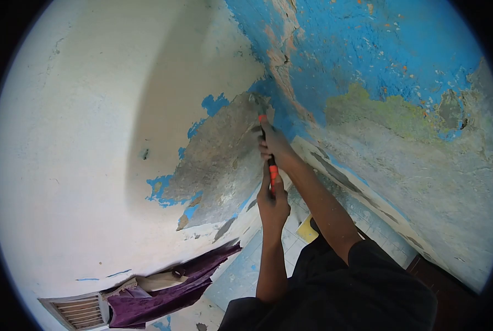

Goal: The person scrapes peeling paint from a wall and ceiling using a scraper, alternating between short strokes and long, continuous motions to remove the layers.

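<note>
A scraper with a black and red-orange handle is held in both my hands. Its metal blade points up at the bare grey patch on the left wall, close to the corner. My right hand is wrapped around the upper part of the handle, below the blade. Lower down, my left hand grips the red-orange end of the handle. Ragged blue paint edges the patch, with off-white paint beyond it. Whether the blade touches the wall is hard to make out.
The right wall has blue paint above and rough grey plaster below. A cracked seam runs down the corner. Purple cloth hangs by a slatted vent at lower left. Below me is a tiled floor with a yellow object.
</note>
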Demonstrator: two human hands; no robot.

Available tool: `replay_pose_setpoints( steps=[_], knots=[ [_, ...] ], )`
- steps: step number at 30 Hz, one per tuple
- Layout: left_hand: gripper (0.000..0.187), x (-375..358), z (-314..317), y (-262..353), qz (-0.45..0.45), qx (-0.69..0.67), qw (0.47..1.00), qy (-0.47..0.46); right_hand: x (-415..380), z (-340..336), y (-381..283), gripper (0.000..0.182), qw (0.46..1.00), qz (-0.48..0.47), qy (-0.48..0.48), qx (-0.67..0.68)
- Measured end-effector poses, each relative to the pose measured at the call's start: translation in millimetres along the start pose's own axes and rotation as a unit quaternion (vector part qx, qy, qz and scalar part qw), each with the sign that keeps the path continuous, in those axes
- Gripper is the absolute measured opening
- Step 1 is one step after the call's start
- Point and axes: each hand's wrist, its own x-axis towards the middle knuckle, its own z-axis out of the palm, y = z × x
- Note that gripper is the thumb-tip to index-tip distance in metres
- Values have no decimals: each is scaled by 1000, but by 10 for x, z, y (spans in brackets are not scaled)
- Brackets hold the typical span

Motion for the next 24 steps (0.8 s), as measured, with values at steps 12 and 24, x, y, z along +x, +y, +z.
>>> replay_pose_setpoints(
  steps=[12, 24],
  knots=[
    [50, -38, -66, 24, -18, 3, 1000, 3, 76, 58, 26, 50, 999, 4, 35, -4],
    [50, 45, -109, -42, 24, 8, 1000, 0, 93, 145, 61, 51, 997, -1, 75, -36]
  ],
)
